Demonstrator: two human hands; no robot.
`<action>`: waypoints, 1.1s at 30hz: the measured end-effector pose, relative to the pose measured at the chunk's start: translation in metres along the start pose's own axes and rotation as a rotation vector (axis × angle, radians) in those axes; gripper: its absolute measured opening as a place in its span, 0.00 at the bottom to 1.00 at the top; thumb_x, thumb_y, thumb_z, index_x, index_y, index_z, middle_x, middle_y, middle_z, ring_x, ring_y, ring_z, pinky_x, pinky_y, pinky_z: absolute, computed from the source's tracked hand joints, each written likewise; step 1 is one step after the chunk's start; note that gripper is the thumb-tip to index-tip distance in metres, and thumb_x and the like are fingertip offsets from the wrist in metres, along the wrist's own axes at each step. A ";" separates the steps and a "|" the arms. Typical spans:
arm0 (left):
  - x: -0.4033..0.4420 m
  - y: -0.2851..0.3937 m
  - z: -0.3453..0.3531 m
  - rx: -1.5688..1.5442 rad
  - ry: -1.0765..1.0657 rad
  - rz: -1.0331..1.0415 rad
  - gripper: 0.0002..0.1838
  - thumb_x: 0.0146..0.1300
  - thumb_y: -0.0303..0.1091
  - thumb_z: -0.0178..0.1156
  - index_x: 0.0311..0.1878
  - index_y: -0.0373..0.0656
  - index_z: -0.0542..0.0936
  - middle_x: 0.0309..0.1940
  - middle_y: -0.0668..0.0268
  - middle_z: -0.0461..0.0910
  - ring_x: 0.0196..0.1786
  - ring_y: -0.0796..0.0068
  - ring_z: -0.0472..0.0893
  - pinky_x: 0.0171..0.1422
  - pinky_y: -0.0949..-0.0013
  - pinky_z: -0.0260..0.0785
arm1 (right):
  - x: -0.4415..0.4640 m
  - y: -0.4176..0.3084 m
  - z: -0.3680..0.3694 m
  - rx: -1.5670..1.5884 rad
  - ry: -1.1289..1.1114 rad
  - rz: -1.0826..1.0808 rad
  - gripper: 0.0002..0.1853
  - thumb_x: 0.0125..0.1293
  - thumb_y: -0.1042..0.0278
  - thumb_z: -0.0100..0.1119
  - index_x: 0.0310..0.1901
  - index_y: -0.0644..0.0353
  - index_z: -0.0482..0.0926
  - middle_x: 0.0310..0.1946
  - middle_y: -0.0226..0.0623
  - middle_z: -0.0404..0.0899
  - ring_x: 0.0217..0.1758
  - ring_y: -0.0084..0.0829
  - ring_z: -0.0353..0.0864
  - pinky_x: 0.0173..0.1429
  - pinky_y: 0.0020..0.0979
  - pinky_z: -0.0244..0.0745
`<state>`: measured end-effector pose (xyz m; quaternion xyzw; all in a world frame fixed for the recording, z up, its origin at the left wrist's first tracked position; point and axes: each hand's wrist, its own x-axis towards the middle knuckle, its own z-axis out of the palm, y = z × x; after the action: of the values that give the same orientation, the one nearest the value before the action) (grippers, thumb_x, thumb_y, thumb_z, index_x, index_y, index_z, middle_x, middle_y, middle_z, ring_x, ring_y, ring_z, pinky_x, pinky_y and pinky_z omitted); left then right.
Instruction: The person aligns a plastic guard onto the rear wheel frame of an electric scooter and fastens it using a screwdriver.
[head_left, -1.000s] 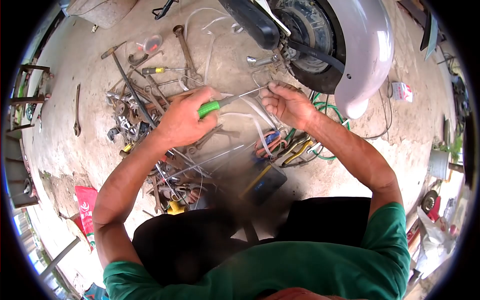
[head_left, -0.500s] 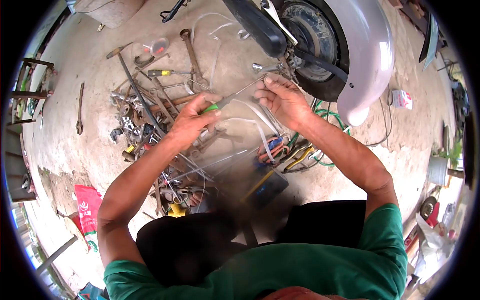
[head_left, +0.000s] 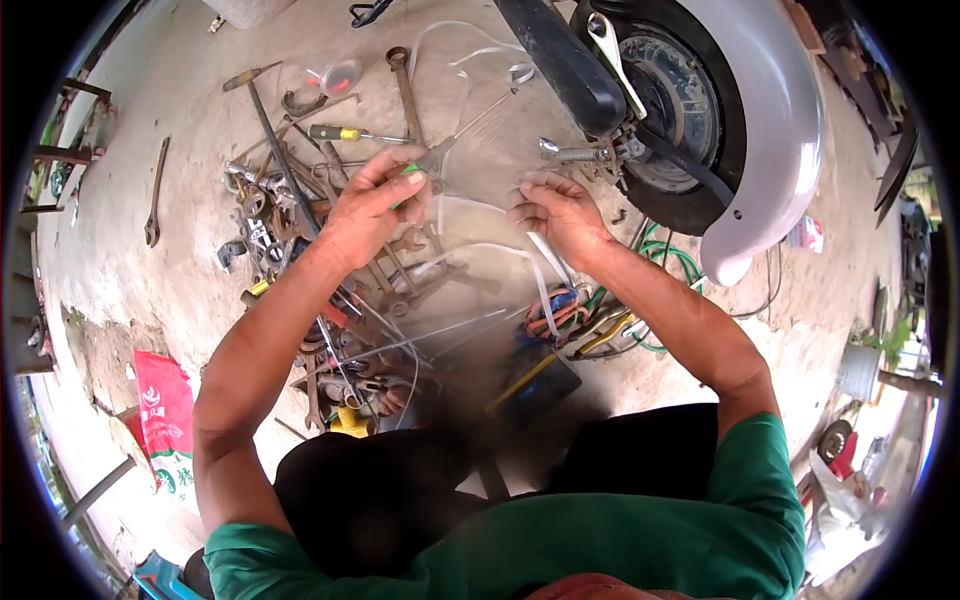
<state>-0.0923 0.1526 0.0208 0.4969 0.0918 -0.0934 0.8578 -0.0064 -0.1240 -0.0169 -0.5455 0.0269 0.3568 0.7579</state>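
Well to the left of the wheel, and nearer the person than it, a red bag sits at the floor's edge, with a long wrench farther out on the concrete. Closer to the wheel, still on its left, come a long-handled hammer beside a heap of metal tools, then a yellow-and-black screwdriver. Next the left hand grips a green-handled screwdriver — it is up to the wheel's left, its blurred shaft slanting that way without touching it. Just left of the wheel is the right hand, thumb and fingers drawn together — whether they pinch anything small, I cannot tell. Yellow-handled pliers and a green cable lie on the wheel's near side, and a grey fender curves around its right.
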 end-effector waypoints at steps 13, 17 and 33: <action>0.112 0.043 -0.062 0.165 0.104 0.257 0.14 0.70 0.34 0.65 0.56 0.44 0.82 0.29 0.70 0.78 0.27 0.82 0.73 0.34 0.73 0.66 | 0.115 0.068 0.045 -1.482 0.089 -0.978 0.20 0.57 0.68 0.62 0.53 0.59 0.79 0.58 0.39 0.76 0.67 0.43 0.72 0.67 0.44 0.67; 0.136 0.042 -0.078 0.174 0.052 0.274 0.14 0.69 0.33 0.66 0.55 0.44 0.82 0.28 0.73 0.77 0.26 0.84 0.72 0.30 0.75 0.64 | 0.117 0.084 0.051 -1.556 0.130 -0.922 0.26 0.58 0.69 0.59 0.60 0.57 0.73 0.63 0.40 0.70 0.70 0.48 0.68 0.69 0.49 0.60; 0.185 0.042 -0.082 0.297 -0.064 0.327 0.14 0.69 0.31 0.65 0.56 0.45 0.82 0.23 0.79 0.69 0.26 0.90 0.66 0.29 0.78 0.58 | 0.124 0.085 0.053 -1.679 0.122 -0.729 0.26 0.56 0.68 0.56 0.60 0.58 0.74 0.63 0.44 0.70 0.70 0.51 0.67 0.68 0.49 0.59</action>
<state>0.0913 0.2312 -0.0308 0.6227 -0.0320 0.0187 0.7816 0.0183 -0.0029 -0.1175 -0.9097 -0.3751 -0.0315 0.1754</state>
